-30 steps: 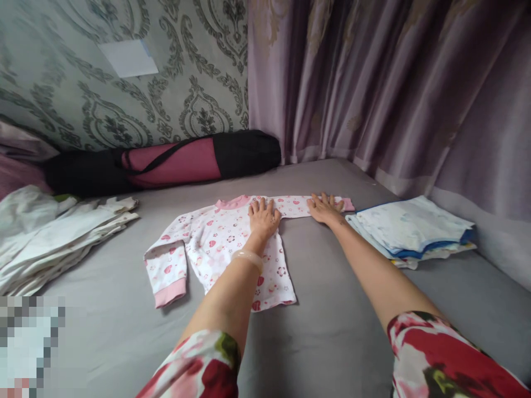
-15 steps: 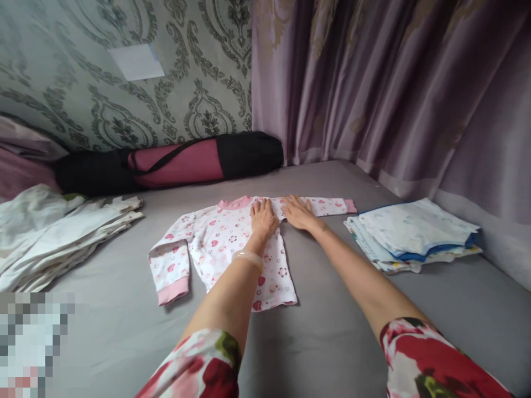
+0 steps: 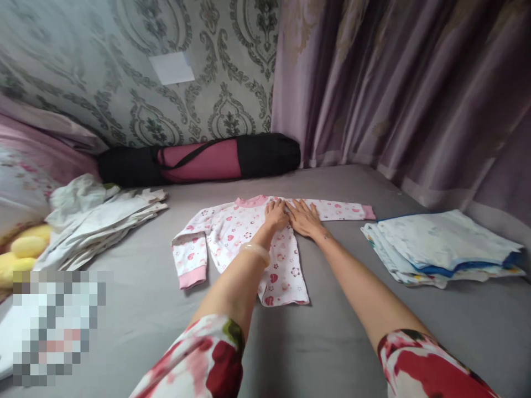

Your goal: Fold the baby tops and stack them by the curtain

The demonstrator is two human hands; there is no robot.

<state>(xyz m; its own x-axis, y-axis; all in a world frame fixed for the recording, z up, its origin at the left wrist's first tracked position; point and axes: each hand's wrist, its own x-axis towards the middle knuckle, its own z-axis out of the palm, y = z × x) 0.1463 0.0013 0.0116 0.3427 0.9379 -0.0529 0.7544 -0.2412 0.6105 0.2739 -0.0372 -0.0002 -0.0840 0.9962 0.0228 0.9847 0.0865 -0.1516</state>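
A small white long-sleeved shirt (image 3: 232, 232) with pink cuffs, a pink collar and a print of hearts and flowers lies spread on the grey bed sheet (image 3: 332, 342). Its left-side sleeve bends down toward me, while the other stretches straight out to the right. My left hand (image 3: 276, 214) lies on the shirt near the shoulder, fingers extended. Beside it, my right hand (image 3: 305, 218) rests flat with fingers spread where the straight sleeve joins the body. The two hands nearly touch. My left forearm hides part of the shirt's front.
Folded white cloths with blue edging (image 3: 452, 243) are stacked at the right. Pale garments (image 3: 103, 215) lie piled at the left, near a yellow plush-looking thing (image 3: 29, 246). A black and maroon long bag (image 3: 199, 160) lies along the wall. Purple curtains (image 3: 373, 83) hang behind.
The view has turned slightly left, so things sit farther right. My right hand has come closer to my left hand along the sleeve. The shirt stays spread out.
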